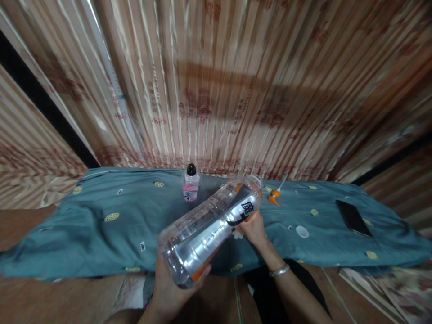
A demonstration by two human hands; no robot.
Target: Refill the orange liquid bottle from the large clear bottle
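A large clear plastic bottle [205, 229] with a silver and orange label is tilted in front of me, its open neck pointing up and to the right. My left hand [173, 283] supports the bottle's base from below. Near the shoulder, my right hand [254, 229] grips the bottle; something white and crumpled [238, 234] shows beside those fingers, partly hidden. An orange pump top [275, 194] with a thin pale tube lies on the cloth to the right of the neck. Behind the bottle, a small clear bottle [191, 186] with a black cap and pink label stands upright.
A teal patterned cloth [101, 243] covers the long surface before me. On its right side lie a white round disc [302, 231] and a black phone [353, 218]. Pleated striped curtains [216, 90] hang behind the surface, and tiled floor [84, 297] shows below.
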